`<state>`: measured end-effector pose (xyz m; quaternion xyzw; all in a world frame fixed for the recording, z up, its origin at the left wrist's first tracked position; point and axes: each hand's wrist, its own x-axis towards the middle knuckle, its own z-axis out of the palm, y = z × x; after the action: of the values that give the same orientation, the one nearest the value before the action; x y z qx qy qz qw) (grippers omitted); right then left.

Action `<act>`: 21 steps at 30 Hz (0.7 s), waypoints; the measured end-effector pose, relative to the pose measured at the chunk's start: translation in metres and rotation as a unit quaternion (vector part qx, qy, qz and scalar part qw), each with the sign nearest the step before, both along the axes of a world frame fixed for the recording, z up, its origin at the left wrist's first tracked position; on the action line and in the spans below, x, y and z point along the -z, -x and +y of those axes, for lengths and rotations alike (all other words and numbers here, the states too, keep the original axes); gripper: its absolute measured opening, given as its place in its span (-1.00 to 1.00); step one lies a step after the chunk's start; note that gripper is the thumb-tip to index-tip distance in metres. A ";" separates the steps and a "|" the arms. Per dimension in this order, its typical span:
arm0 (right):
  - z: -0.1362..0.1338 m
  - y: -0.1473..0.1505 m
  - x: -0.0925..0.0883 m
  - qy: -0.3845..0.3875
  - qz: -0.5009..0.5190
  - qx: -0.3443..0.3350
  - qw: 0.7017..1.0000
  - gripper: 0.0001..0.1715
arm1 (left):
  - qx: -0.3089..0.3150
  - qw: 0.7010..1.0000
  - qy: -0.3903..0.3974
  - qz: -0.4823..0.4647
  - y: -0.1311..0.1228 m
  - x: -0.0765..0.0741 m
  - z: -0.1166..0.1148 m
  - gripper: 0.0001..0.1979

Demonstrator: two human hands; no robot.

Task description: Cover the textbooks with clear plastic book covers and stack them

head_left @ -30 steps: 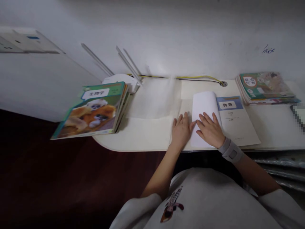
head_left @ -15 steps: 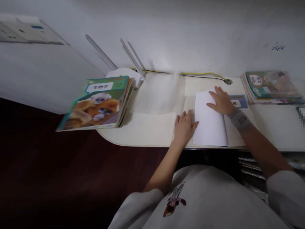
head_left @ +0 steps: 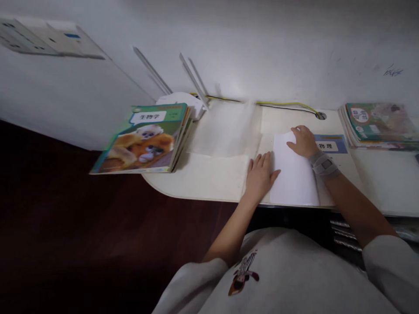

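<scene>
A textbook [head_left: 343, 170] with a blue title band lies on the white desk, a blank white page [head_left: 291, 179] curving up over its left part. My right hand [head_left: 303, 141], with a grey band at the wrist, has its fingers bent at the top of this page and its thumb on the page's face. Flat beside the page's left edge rests my left hand [head_left: 260, 176], fingers stretched and thumb apart. Under and left of it spreads a translucent plastic sheet [head_left: 225, 131], which looks like a book cover.
A stack of textbooks [head_left: 144, 146] with monkeys on top overhangs the desk's [head_left: 209, 179] rounded left end. Behind it stands a white router [head_left: 180, 100] with antennas. More books [head_left: 381, 124] lie at the right. A yellow cable [head_left: 284, 103] runs along the wall to a desk hole.
My right hand's fingers have gone from spread to bent at the page's top, and more of the title band shows. My left hand stays flat. The view has shifted slightly left.
</scene>
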<state>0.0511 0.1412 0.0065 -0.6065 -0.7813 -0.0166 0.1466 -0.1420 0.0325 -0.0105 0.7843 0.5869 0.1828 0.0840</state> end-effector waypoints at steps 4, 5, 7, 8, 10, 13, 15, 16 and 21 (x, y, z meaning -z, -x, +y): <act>0.000 0.002 -0.003 0.015 -0.022 -0.017 0.999 -0.51 | -0.007 1.000 0.010 0.010 -0.001 -0.002 0.000 -0.40; 0.000 0.003 -0.003 0.019 -0.025 -0.023 0.999 -0.52 | -0.007 1.000 0.011 0.014 -0.001 -0.002 0.000 -0.40; 0.000 0.004 -0.003 0.027 -0.028 -0.029 0.999 -0.51 | -0.004 1.000 0.013 0.020 -0.001 -0.002 0.000 -0.39; -0.001 0.005 -0.003 0.029 -0.026 -0.029 0.999 -0.50 | -0.004 1.000 0.016 0.022 -0.002 -0.003 0.000 -0.39; -0.003 0.007 -0.004 0.026 -0.023 -0.026 0.999 -0.45 | -0.006 0.999 0.023 0.023 -0.002 -0.004 0.000 -0.39; -0.018 0.009 -0.010 -0.004 -0.025 -0.046 0.999 -0.43 | -0.012 0.999 0.033 0.023 -0.002 -0.006 0.000 -0.41; -0.040 0.008 -0.017 -0.022 -0.037 -0.101 0.994 -0.50 | -0.013 0.999 0.038 0.024 -0.002 -0.007 0.000 -0.42; -0.054 0.006 -0.021 -0.022 -0.045 -0.145 0.988 -0.55 | -0.012 0.999 0.040 0.025 -0.002 -0.008 0.000 -0.43; -0.127 -0.003 -0.035 0.063 -0.091 -0.377 0.919 -0.62 | -0.006 0.999 0.043 0.023 -0.001 -0.007 0.000 -0.45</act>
<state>0.0544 0.0140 0.0413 -0.2707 -0.9615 0.0342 0.0318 -0.1406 0.0327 -0.0036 0.7801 0.6010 0.1399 0.1032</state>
